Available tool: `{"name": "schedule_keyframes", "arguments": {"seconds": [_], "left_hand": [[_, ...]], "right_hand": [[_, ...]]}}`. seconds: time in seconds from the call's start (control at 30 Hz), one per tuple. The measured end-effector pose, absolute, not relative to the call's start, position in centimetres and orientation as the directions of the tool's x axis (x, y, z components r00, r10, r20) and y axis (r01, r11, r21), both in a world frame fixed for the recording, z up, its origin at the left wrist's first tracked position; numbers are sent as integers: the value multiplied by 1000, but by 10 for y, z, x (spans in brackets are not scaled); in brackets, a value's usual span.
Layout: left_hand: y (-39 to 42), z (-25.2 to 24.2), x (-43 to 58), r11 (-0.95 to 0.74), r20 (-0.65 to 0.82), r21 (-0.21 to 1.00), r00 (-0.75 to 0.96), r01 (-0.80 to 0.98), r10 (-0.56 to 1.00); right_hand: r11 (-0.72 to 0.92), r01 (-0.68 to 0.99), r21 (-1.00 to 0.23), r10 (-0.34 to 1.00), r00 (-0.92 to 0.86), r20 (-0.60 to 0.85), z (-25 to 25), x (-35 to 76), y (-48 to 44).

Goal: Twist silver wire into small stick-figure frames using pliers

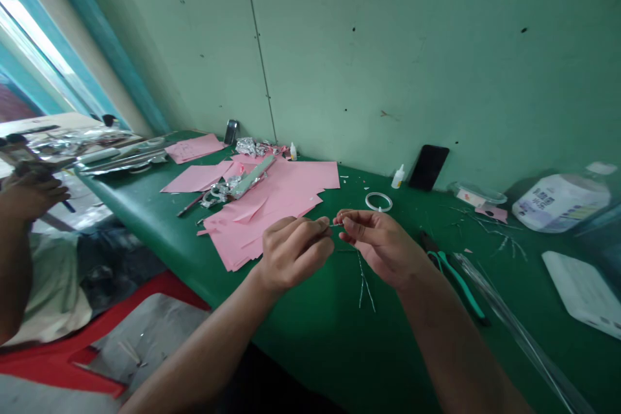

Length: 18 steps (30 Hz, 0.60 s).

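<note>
My left hand (298, 253) is closed in a pinch, its fingertips almost meeting those of my right hand (381, 242). Between the two pinches runs a short, thin, pale piece of wire (334, 225); its ends are hidden by the fingers. Below my right palm a twisted, forked silver wire (362, 278) points toward me; whether it joins the held piece I cannot tell. Green-handled pliers (458, 281) lie just right of my right wrist. Beside them stretches a bundle of long straight wires (514, 330).
Pink paper sheets (272, 207) spread left of my hands across the green table (310, 336). Behind are a white ring (378, 201), a glue bottle (398, 177) and a phone (429, 167). A large white jug (560, 202) stands right. At far left, another person's hand (36, 194) works.
</note>
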<state>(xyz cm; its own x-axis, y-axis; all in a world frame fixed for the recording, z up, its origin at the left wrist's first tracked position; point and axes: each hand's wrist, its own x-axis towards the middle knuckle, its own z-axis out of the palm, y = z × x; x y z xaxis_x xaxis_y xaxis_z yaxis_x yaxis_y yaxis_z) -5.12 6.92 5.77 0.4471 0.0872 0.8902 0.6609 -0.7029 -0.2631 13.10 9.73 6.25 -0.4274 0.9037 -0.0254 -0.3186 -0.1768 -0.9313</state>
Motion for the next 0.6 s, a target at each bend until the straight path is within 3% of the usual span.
{"name": "schedule_keyframes", "arguments": {"seconds": [0.1,0.17,0.23,0.47,0.6], "left_hand": [[70,49,-43,-692,964,5,181,722,195],[68,47,-35,-672,949,223,2,706,316],[66,47,-29,-659,911,359,-93,661,403],[60,51,-19,-615,768,628,-254,476,588],[58,57,-15,-590,694,716,-280,373,664]], "right_hand": [[-21,-304,-952,941,-329,84,61,124,94],[80,-275,-958,950,-271,157,62,121,92],[175,-230,-957,947,-225,227,63,119,90],[480,-7,-877,872,-108,478,67,119,83],[615,218,-758,784,-69,617,67,119,81]]}}
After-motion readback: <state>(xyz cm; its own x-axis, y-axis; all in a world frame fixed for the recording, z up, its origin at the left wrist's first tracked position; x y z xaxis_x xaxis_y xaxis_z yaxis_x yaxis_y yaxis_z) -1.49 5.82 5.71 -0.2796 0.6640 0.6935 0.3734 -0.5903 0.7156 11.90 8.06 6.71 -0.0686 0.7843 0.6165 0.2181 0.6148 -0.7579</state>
